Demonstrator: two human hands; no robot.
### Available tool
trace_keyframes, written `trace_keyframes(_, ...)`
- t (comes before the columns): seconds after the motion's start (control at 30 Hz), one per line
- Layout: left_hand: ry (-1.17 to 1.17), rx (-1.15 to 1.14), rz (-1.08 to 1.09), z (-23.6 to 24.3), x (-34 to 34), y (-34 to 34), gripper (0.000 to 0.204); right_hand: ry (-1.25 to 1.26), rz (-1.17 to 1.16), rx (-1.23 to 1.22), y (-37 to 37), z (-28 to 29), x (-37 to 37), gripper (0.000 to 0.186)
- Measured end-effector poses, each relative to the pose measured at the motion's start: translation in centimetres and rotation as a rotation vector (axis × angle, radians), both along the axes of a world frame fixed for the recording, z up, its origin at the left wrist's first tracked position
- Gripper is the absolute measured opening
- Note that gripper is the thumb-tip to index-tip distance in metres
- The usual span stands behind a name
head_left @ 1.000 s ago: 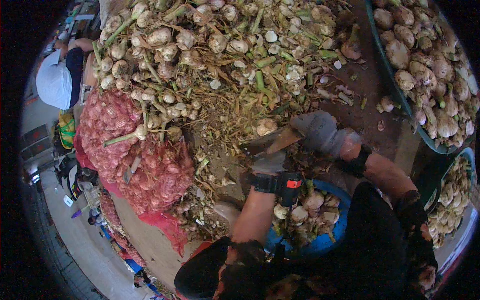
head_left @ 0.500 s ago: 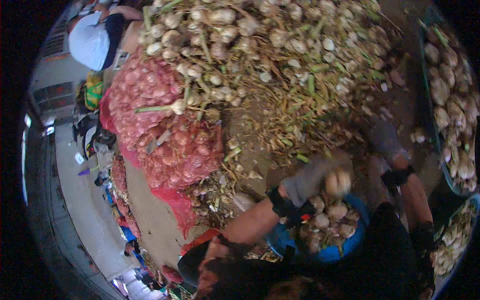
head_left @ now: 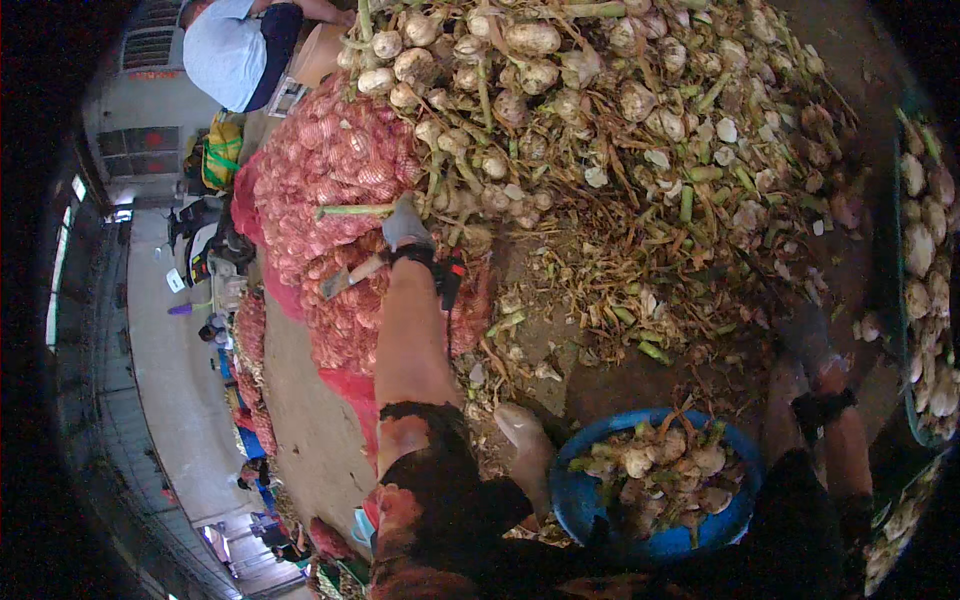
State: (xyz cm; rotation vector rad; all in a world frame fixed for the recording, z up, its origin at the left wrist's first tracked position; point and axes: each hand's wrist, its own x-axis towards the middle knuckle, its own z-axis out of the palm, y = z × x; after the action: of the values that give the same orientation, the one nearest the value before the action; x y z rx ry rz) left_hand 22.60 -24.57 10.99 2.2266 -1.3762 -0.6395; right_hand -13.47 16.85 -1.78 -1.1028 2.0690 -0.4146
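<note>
My left hand (head_left: pixel 408 230), in a grey glove with a dark wristband, reaches to the red net sack of garlic (head_left: pixel 340 170). Its fingers close round the head end of a garlic bulb whose long green stem (head_left: pixel 355 211) points left; the bulb itself is hidden by the hand. Just below, a short-bladed knife (head_left: pixel 350 276) lies on the sack, partly behind my wrist. My right hand (head_left: pixel 808 335), also gloved, is low at the right near the floor, dim, its fingers unclear. A blue basin (head_left: pixel 565 500) holding trimmed garlic bulbs (head_left: pixel 670 460) stands between my arms.
A large heap of garlic with stems (head_left: pixel 600 90) fills the far side, with dry leaves and cut stalks (head_left: pixel 640 270) scattered before it. Green-edged containers of garlic (head_left: pixel 925 270) stand at the right. My foot (head_left: pixel 525 440) is beside the basin. Another person (head_left: pixel 225 55) sits at the far left.
My left hand has moved from over the blue basin, where a blurred bulb was beside it, up and left to the stemmed garlic on the net sack. The right hand stays low at the right.
</note>
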Motion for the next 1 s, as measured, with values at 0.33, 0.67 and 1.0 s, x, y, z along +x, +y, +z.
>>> trace_keyframes(0.33, 0.896, 0.355, -0.474, -5.1, -3.5, 14.8, 0.037, 0.001, 0.011, 0.005, -3.0, 0.0, 1.6, 0.04)
trace_keyframes(0.67, 0.72, 0.579, -0.897, -4.3, -13.7, 26.3, 0.035, 0.098, 0.366, 0.084, -4.3, 1.6, 1.7, 0.047)
trace_keyframes(1.0, 1.322, 0.396, -0.28, -10.7, -12.6, 28.5, 0.031, 0.076, 0.223, -0.094, -3.3, 3.3, 4.5, 0.027)
